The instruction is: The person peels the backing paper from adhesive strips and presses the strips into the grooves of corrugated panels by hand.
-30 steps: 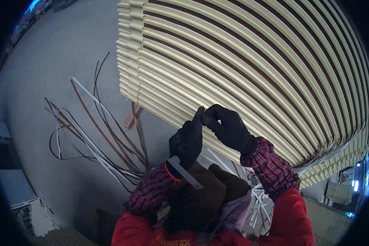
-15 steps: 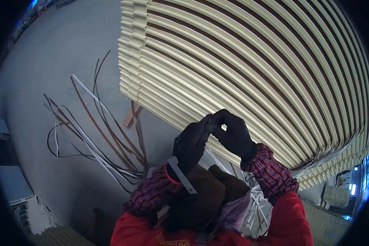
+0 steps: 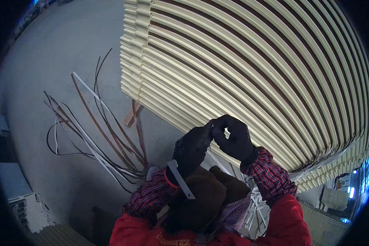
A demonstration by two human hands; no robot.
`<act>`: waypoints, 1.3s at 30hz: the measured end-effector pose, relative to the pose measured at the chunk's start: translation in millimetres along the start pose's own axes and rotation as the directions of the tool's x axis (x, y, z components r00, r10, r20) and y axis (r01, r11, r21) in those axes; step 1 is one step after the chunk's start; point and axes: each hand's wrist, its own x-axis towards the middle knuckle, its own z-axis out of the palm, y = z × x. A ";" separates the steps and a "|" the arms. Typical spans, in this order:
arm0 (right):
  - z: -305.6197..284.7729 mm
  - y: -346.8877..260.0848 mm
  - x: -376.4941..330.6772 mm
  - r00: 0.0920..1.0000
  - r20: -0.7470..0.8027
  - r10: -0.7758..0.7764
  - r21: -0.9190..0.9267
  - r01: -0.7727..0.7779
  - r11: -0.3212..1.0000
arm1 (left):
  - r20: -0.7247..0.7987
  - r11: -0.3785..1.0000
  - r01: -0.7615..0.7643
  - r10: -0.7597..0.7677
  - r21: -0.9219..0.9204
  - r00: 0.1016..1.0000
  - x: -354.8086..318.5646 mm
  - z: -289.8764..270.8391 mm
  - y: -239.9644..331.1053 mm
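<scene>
Both gloved hands meet fingertip to fingertip just in front of the stack of cream slats (image 3: 250, 69). The left hand (image 3: 191, 148) and right hand (image 3: 233, 137) are closed, pinching something too small to make out. A pale strip (image 3: 180, 179) lies across the left wrist. Left of the stack, loose straps (image 3: 94, 135) sprawl over the grey floor (image 3: 49, 61).

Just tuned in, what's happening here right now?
A person in black gloves has both hands raised together: left hand and right hand meet at the fingertips, pinching something too small to make out. A pale strip lies along the left wrist. Ahead is a stack of cream slats; loose strips lie on the grey floor.
</scene>
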 end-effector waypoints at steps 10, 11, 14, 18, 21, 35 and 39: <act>10.2 19.0 -16.4 0.992 -0.096 0.082 0.173 -0.065 0.983 | 0.010 0.898 0.272 -0.286 -0.345 0.958 -6.7 13.6 3.5; 15.2 19.4 -18.4 0.985 -0.147 0.095 0.159 -0.072 0.985 | 0.026 0.916 0.250 -0.254 -0.316 0.967 -6.1 14.8 2.5; 12.6 14.4 -15.2 0.970 -0.079 0.229 0.205 -0.209 0.956 | 0.010 0.876 0.306 -0.326 -0.373 0.945 -4.8 9.0 8.4; 12.3 34.4 -27.9 0.947 -0.069 0.315 0.094 -0.308 0.947 | -0.026 0.893 0.321 -0.346 -0.315 0.938 -9.2 6.5 -1.2; -12.7 118.3 -90.1 0.872 -0.196 0.450 -0.057 -0.468 0.882 | -0.120 0.724 0.209 -0.375 -0.658 0.919 -16.1 0.1 -30.7; 24.8 99.1 -23.5 0.954 -0.049 0.294 0.030 -0.293 0.956 | -0.008 0.308 0.188 -0.538 -0.933 0.843 30.4 0.0 -122.0; 96.6 89.0 73.6 0.996 -0.003 0.085 -0.021 -0.085 0.996 | -0.157 0.502 0.127 -0.486 -0.856 0.860 61.0 -19.6 -143.2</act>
